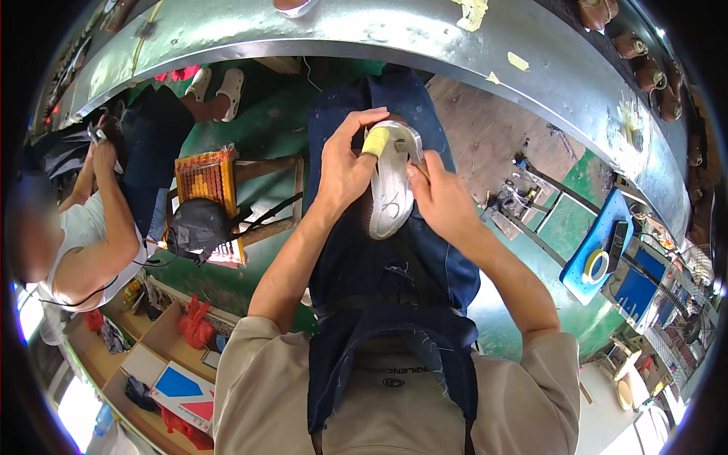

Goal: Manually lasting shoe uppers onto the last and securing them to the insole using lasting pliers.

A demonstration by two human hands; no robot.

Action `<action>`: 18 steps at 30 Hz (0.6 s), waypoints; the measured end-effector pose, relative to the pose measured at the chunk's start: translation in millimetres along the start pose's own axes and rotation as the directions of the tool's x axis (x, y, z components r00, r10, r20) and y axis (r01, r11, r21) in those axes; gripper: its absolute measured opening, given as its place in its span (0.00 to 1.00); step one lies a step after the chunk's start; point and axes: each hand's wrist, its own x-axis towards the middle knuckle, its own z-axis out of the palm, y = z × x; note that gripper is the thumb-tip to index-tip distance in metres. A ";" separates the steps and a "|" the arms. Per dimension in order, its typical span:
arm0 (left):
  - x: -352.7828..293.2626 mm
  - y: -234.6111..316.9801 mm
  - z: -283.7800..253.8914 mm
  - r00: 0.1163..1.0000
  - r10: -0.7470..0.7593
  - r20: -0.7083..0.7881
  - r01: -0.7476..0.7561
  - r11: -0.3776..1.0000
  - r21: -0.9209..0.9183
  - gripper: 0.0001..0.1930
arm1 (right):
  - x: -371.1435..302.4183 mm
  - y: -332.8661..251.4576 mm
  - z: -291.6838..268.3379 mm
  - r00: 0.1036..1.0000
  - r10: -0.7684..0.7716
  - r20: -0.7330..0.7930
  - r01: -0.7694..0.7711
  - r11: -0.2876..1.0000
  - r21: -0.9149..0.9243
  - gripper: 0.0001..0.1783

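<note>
A brown shoe (391, 199) lies sole up on my apron-covered lap, its pale, silvery underside facing me. A curved light strip (412, 139) stands up along its far end, and a thin dark loop shows on the sole. My left hand (347, 161) grips the far left side of the shoe, its thumb wrapped in yellow tape and pressed against the sole. At the right edge, by the strip, my right hand (442, 194) is closed, with thumb and fingers pinched together. A small dark thing shows between them, too little of it to name.
A metal-topped bench (341, 34) curves across the far side, with several brown shoes (651, 74) at its right. Another person (95, 220) sits at left beside a stool with a beaded seat cover (206, 178) and black bag (199, 227). A blue board (597, 246) holding tape stands at right.
</note>
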 end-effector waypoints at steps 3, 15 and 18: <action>-1.2 -3.8 -0.6 0.999 -0.029 0.046 0.032 0.998 -0.054 0.20 | -6.7 2.9 6.2 1.000 -0.019 -0.023 0.022 0.994 0.110 0.13; -1.2 -12.3 18.4 0.982 -0.161 0.097 0.181 0.951 -0.251 0.23 | -33.0 -17.3 -26.9 0.974 -0.075 0.214 0.065 0.996 0.053 0.13; -5.4 -12.1 19.4 0.987 -0.078 0.142 0.090 0.993 -0.079 0.25 | -24.9 -24.5 -19.5 0.993 -0.047 -0.104 0.061 0.988 0.141 0.13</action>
